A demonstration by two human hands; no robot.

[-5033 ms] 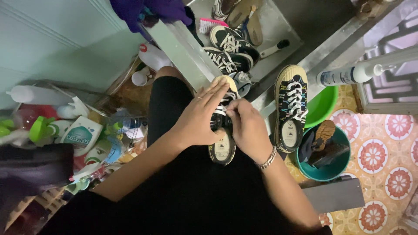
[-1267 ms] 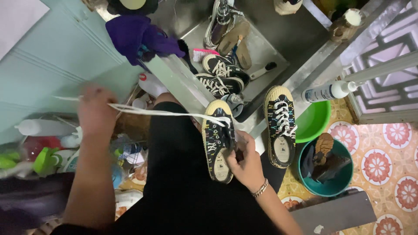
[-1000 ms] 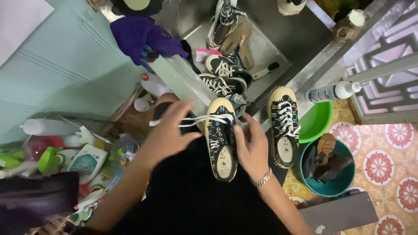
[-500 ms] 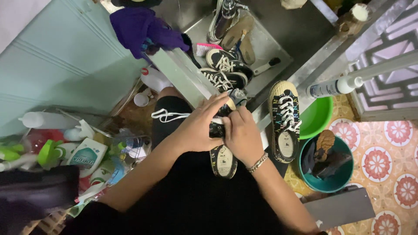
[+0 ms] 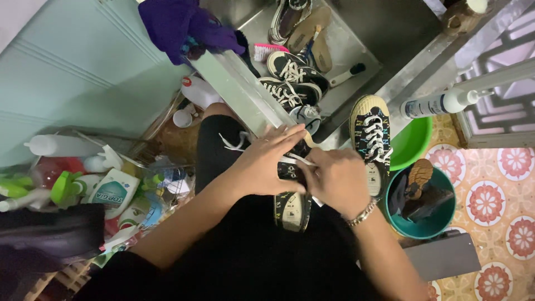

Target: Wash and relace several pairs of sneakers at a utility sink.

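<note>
Unlacing step judged in hand: sneaker [image 5: 292, 203] held on the lap, left hand [image 5: 266, 161] and right hand [image 5: 334, 178] closed on white lace [image 5: 298, 159] (loose end toward 10 o'clock); next, pulling through eyelets.

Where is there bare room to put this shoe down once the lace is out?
The dark sink floor, right of the brush and sneakers, is bare. The patterned tiles, right of the teal bucket, are free. The shelf of bottles on the left is packed. Both hands cover the shoe on the lap.
</note>
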